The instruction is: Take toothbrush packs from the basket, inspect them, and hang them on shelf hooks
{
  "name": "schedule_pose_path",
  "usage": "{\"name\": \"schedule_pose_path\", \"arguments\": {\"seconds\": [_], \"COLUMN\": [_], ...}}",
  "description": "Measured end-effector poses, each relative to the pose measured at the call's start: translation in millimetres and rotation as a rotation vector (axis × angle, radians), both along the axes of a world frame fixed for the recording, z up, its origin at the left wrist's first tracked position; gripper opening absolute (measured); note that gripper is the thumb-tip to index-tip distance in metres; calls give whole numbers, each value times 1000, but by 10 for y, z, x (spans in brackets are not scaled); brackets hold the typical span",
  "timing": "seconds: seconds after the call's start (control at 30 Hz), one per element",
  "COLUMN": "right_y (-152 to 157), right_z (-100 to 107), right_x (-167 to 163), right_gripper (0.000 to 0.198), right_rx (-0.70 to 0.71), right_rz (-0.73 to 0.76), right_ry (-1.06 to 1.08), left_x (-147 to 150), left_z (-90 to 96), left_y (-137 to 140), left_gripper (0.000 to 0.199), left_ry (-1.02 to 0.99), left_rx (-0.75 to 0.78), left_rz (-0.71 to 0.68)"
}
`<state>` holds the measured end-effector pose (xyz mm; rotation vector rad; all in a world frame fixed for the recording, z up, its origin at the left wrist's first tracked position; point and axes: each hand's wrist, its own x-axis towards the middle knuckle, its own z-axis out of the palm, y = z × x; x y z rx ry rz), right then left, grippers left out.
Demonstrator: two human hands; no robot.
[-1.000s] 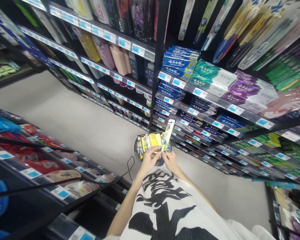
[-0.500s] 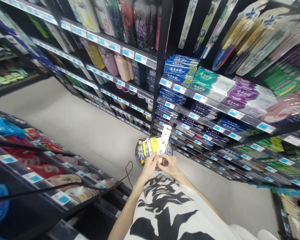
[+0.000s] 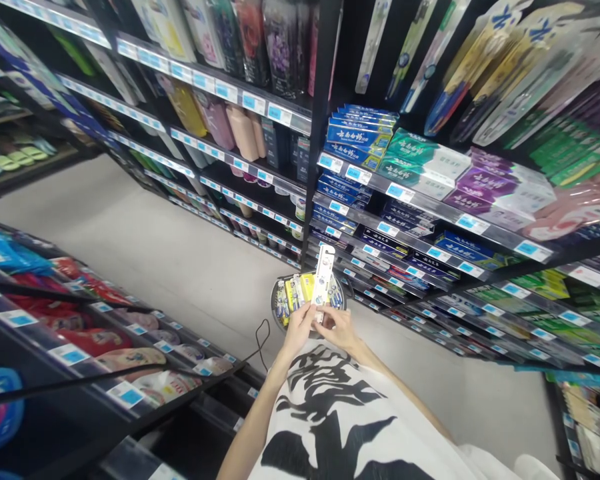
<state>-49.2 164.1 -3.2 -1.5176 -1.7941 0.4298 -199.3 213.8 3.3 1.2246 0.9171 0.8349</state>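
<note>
Narrow pack: a slim, pale, upright-tilted package (image 3: 324, 277) with a hook slot at its far end, held over the basket (image 3: 274, 305), its lower end between the 2 hands.
Left hand: the left hand (image 3: 299, 327) pinches the pack's lower left edge between thumb and fingers.
Right hand: the right hand (image 3: 339, 325) has its fingers bent, thumb and fingertips pinching the pack's lower end from the other side; the 2 hands are just beside each other (the print on the pack is too small to read).
Basket: dark-rimmed and rounded, in front of the person's body, partly hidden by the hands and the pack.
Basket contents: slim blister packs (image 3: 281, 303) at the left, a yellow box (image 3: 307, 285) near the middle, more slim packs with blue parts at the right.
Shirt: white with bold black shapes (image 3: 330, 413), below the hands.
Shelf ahead, right: blue boxes (image 3: 357, 140) stacked beside green-and-white boxes (image 3: 420, 160), then purple-and-white boxes (image 3: 495, 181); above them hang toothbrush packs (image 3: 405, 57).
Shelf ahead, left: bottles (image 3: 283, 50) on the upper level, more bottles and tubs on the levels beneath.
Shelf edges: rows of white-and-blue price labels (image 3: 359, 175).
Rack at lower left: red, blue and pale bagged goods (image 3: 97, 343).
Cord: a thin dark loop (image 3: 267, 330) hanging near the left forearm.
Floor: pale grey (image 3: 190, 247), between the rack and the shelves.
</note>
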Motion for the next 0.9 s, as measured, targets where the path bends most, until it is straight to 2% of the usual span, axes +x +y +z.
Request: {"name": "schedule_pose_path", "arguments": {"seconds": [0.2,0.43,0.9], "right_y": [3,16,15], "right_z": [17,45,62], "right_x": [-3,-24,-26], "right_gripper": [32,31,31], "right_rx": [9,87,69], "right_rz": [7,33,40], "right_ry": [7,37,36], "left_x": [-1,-8,2], "left_z": [-6,-8,-106], "left_y": [5,6,15], "left_gripper": [42,41,49], "left_ry": [-9,-20,-48], "left_rx": [6,-16,-70], "left_rz": [6,3,53]}}
